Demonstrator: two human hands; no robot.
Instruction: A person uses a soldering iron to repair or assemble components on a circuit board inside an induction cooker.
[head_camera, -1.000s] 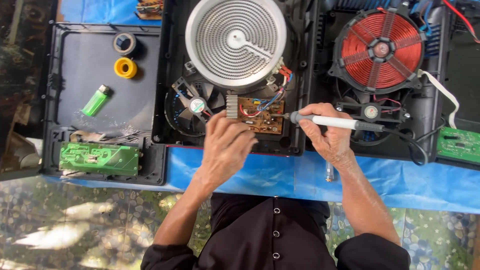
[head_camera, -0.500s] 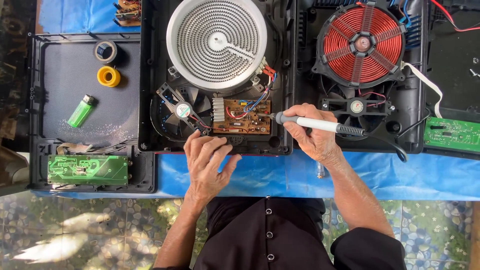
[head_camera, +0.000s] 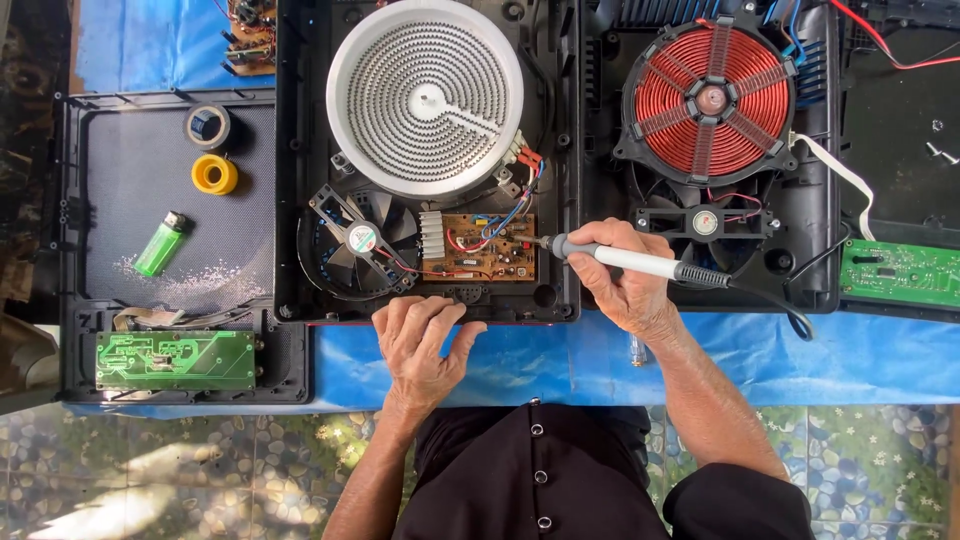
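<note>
My right hand (head_camera: 622, 275) grips a soldering iron (head_camera: 640, 262) with a white shaft and dark handle, held level, its tip pointing left at the edge of a brown circuit board (head_camera: 482, 247). That board sits inside an open black cooker casing (head_camera: 300, 200), below a round white coil heating plate (head_camera: 425, 95) and beside a small black fan (head_camera: 358, 240). My left hand (head_camera: 420, 340) rests palm down on the casing's near edge, fingers together, holding nothing.
A second opened cooker with a red copper coil (head_camera: 710, 98) lies to the right, with a green board (head_camera: 900, 272) beyond. On the left, a black lid (head_camera: 150, 240) carries a green lighter (head_camera: 160, 243), yellow tape roll (head_camera: 214, 173), grey tape roll (head_camera: 208, 125) and a green circuit board (head_camera: 175, 360).
My left hand has drawn back from over the brown board to the casing's near edge, uncovering the board. The right hand keeps the soldering iron at the board's right side.
</note>
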